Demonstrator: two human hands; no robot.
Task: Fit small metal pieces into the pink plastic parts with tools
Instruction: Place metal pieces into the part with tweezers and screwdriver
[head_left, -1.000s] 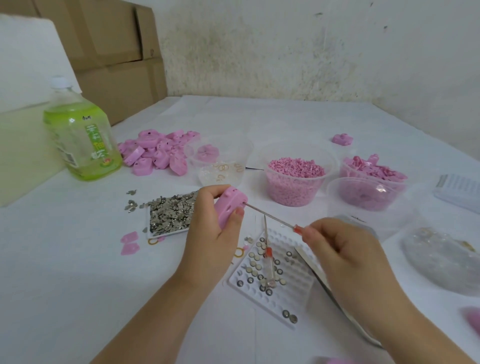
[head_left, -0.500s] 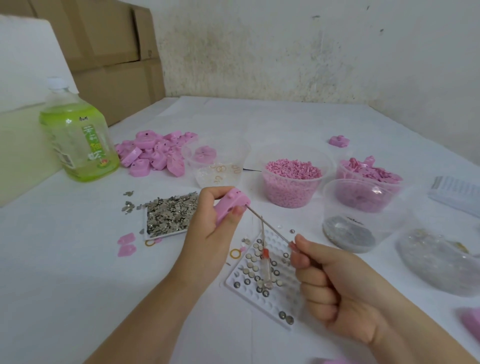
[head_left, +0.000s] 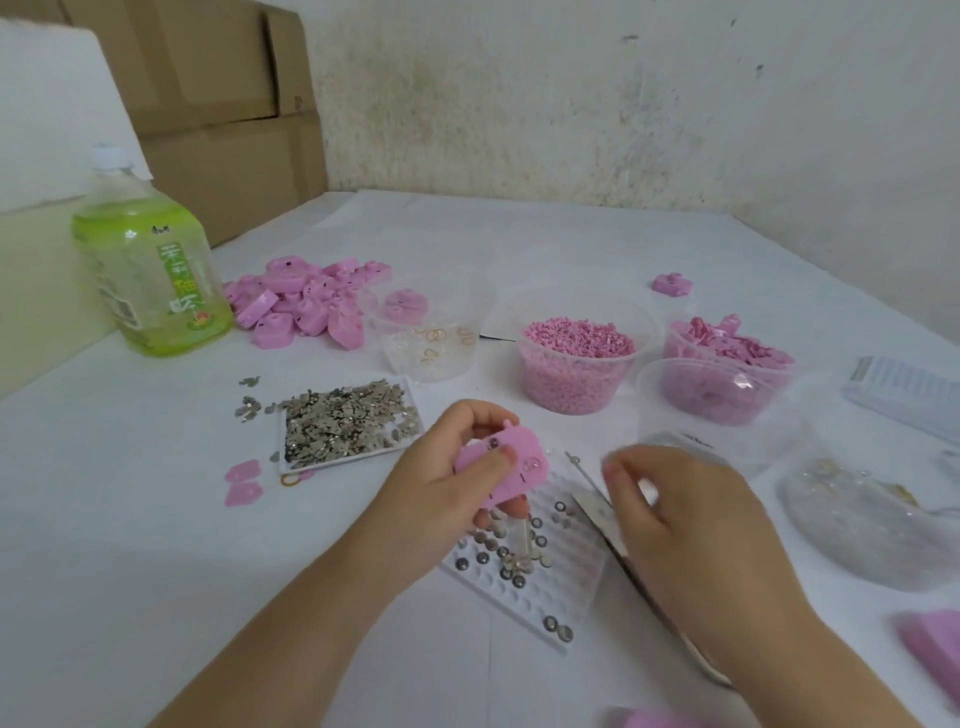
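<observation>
In the head view we find the left hand (head_left: 441, 488) at the lower centre of the frame. Its thumb and curled fingers grip a pink plastic part (head_left: 511, 467), held raised over the upper left corner of a white dimpled tray (head_left: 566, 597). The thumb lies across the part's near face. Below the part, small round metal pieces (head_left: 483, 558) sit scattered in the tray's dimples, with a slim clear stick (head_left: 522, 543) lying among them. The right hand (head_left: 691, 530) is just right of the part and apart from it, with its fingers curled inward. It is blurred, so we cannot tell whether it pinches anything. A thin rod (head_left: 583, 470) shows between the two hands, and a flat metal strip (head_left: 597, 512) runs out from under the right hand. Left of centre we see a flat tray of metal scraps (head_left: 343, 421), with two small pink flat pieces (head_left: 241, 483) to its lower left. Further up lie a pile of pink parts (head_left: 306, 301) and a green bottle (head_left: 150, 270) at the left edge, with cardboard boxes (head_left: 208, 104) in the upper left corner. Right of centre stand a clear tub with rings (head_left: 431, 338), a tub of pink granules (head_left: 579, 358) and a tub of pink pieces (head_left: 727, 348). A lone pink part (head_left: 671, 284) lies beyond them on the white table (head_left: 130, 519).
</observation>
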